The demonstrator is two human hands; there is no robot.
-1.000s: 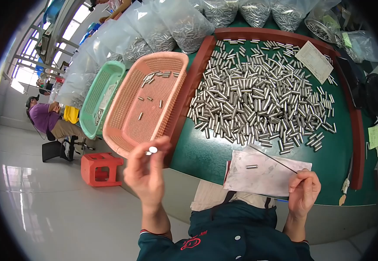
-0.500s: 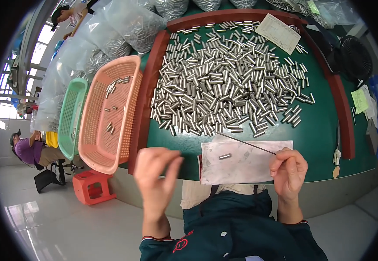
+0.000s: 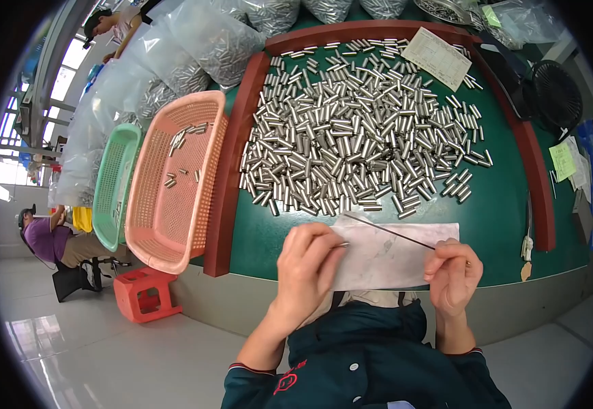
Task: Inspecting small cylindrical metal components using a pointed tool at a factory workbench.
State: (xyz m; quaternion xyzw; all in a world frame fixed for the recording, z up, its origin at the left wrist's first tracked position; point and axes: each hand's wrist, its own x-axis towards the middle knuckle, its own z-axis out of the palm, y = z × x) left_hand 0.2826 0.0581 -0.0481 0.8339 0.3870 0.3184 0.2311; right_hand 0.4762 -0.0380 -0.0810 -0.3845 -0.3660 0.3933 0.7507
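Observation:
A small steel pin (image 3: 343, 244) pokes out between the thumb and fingers of my left hand (image 3: 303, 269), which is closed on it over the left part of a whitish-pink cloth (image 3: 385, 262). At the cloth's right edge, my right hand (image 3: 452, 274) pinches a thin dark rod (image 3: 392, 232). The rod slants up and left over the cloth, and its far tip points toward the heap. Just beyond the cloth, a broad heap of short steel pins (image 3: 351, 129) covers the green tabletop (image 3: 276, 242).
Red-brown rails (image 3: 227, 204) border the work surface. To the left stand a pink basket (image 3: 167, 225) with a few pins and a green basket (image 3: 110, 218). Bags of pins (image 3: 221, 44) line the back left. A black fan (image 3: 555, 95) is at right; a paper slip (image 3: 437, 58) lies on the heap.
My left hand has moved right, from beside the cloth to over it, and has taken hold of the pin that lay there. The right hand and rod have barely moved.

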